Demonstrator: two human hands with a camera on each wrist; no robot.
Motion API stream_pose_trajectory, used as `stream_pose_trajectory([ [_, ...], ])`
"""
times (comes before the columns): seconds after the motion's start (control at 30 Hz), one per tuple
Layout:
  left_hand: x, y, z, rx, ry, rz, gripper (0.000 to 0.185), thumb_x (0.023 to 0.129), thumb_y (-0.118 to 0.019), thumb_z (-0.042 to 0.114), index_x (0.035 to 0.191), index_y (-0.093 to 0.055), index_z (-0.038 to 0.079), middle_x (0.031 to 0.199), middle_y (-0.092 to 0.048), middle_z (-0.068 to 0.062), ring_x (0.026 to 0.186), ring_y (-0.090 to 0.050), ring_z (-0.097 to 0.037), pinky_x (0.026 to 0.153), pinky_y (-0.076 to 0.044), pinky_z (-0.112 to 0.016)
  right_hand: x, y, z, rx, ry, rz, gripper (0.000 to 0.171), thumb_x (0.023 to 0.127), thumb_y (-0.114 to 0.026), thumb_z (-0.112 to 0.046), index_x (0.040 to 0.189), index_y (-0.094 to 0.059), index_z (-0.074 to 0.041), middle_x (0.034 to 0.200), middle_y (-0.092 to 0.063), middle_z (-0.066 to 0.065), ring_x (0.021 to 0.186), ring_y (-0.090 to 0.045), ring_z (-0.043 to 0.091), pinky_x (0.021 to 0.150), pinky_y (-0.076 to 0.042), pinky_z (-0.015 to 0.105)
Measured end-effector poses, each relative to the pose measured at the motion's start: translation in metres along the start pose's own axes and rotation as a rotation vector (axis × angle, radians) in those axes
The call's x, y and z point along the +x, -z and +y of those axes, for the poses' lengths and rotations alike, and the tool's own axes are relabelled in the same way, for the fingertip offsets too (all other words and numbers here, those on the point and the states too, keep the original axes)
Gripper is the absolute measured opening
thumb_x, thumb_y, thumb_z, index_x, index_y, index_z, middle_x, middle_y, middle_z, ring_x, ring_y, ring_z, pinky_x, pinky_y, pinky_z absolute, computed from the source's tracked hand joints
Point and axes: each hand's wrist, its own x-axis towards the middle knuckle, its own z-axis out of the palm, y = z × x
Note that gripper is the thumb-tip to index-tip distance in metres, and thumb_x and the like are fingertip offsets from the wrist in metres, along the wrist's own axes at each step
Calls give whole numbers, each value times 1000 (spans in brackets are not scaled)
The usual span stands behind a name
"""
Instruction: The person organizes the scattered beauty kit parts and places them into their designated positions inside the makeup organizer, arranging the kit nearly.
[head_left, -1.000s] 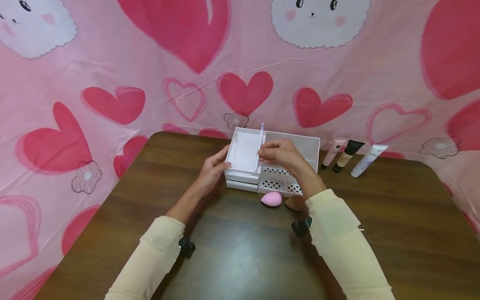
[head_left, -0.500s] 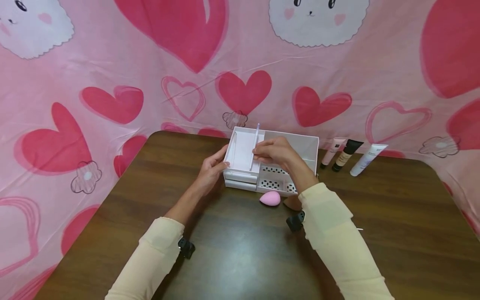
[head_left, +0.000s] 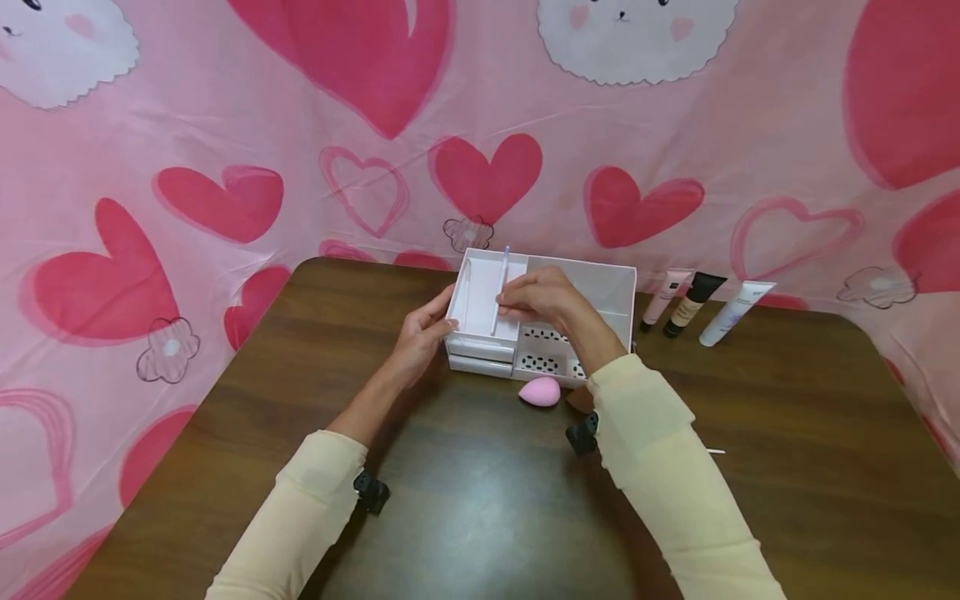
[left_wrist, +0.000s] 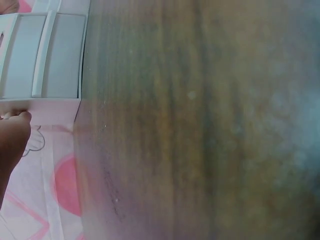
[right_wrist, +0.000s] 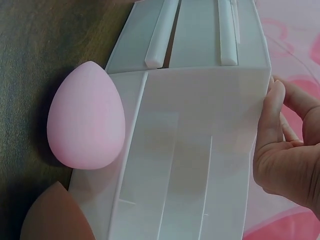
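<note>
A white desktop organizer [head_left: 622, 312] stands at the back of the table, with a shallow top tray over two drawers on its left and divided compartments on its right. My right hand [head_left: 543, 296] pinches a slim white-and-lilac stick [head_left: 500, 287], slanting over the top tray; its exact kind is too small to tell. The left hand [head_left: 420, 337] rests against the organizer's left side, thumb at the front corner. In the right wrist view a pink makeup sponge [right_wrist: 86, 117] lies before the organizer, beside a brown sponge [right_wrist: 55, 215]. A thin pale line runs along the tray's left wall, unclear.
To the organizer's right stand a pink tube [head_left: 663, 300], a black-capped beige tube [head_left: 686, 308] and a white tube [head_left: 735, 315]. A small white stick end [head_left: 716, 451] shows beside the right sleeve. Behind the table [head_left: 465, 517] hangs a pink heart-print cloth [head_left: 322, 75].
My right hand has shifted left with the stick, from the tray's right edge toward its middle. The left hand keeps its place at the organizer's side.
</note>
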Motion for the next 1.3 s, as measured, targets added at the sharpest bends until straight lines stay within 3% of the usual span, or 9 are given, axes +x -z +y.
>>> stream_pose_trajectory([
  [0.13,-1,2,2,-5,-5,-3,63,92,-38,-11,151,-18,-9,163,-18,-20,148,-19,-30,100,-40,-8,0,-4,-3,-4,-12,1,39,87,-68,-4,124,-62,7,66,-67,-3,58,-66,4,57,-54,16],
  [0.9,2,3,2,-3,10,-8,64,92,-37,-11,152,-18,-6,164,-17,-16,145,-23,-25,101,-41,-9,0,-6,-12,-121,-58,31,35,86,-70,-6,119,-65,4,69,-67,1,57,-64,4,56,-53,16],
  [1.2,1,1,3,-15,10,-13,65,91,-37,-11,152,-17,-6,164,-17,-16,144,-24,-22,100,-41,-9,-3,-5,-11,-105,-54,38,33,87,-69,-6,118,-66,4,71,-69,0,61,-66,4,60,-55,16],
  [1.3,0,1,2,-19,15,-12,64,91,-37,-11,152,-17,-7,164,-17,-17,144,-22,-23,100,-40,-8,-5,-4,-7,-54,-42,38,35,88,-68,-7,121,-65,4,76,-70,1,65,-68,5,65,-56,17],
])
